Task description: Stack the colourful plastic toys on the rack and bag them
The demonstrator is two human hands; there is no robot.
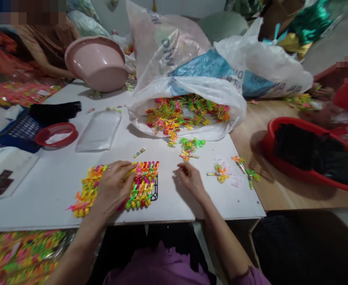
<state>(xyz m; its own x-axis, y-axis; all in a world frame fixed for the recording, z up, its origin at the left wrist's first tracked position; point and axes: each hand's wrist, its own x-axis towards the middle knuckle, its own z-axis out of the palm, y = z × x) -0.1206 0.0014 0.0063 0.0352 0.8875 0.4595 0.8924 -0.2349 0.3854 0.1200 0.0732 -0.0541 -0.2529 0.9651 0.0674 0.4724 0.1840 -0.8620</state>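
Note:
Bright plastic toys (142, 190) in pink, yellow, green and orange lie in tight rows on a black plastic grid rack (155, 194) near the table's front edge. Across their middle rests my left hand (114, 182), palm down, its fingers reaching over the rows and the thumb apart from them. To the right of the rack, my right hand (190, 178) is just above the white table, fingers curled in; whatever it may hold is hidden. Beyond it sits a small heap of loose toys (192, 144). One short tube-shaped piece (139, 152) lies behind the rack.
A large white sack (186, 83) spills similar toys (188, 111) at the back. Left are a clear plastic bag (99, 130), red dish (58, 134) and blue basket (13, 130). A pink basin (98, 63) stands near another person's arm (40, 55). Right is a red tub (272, 142).

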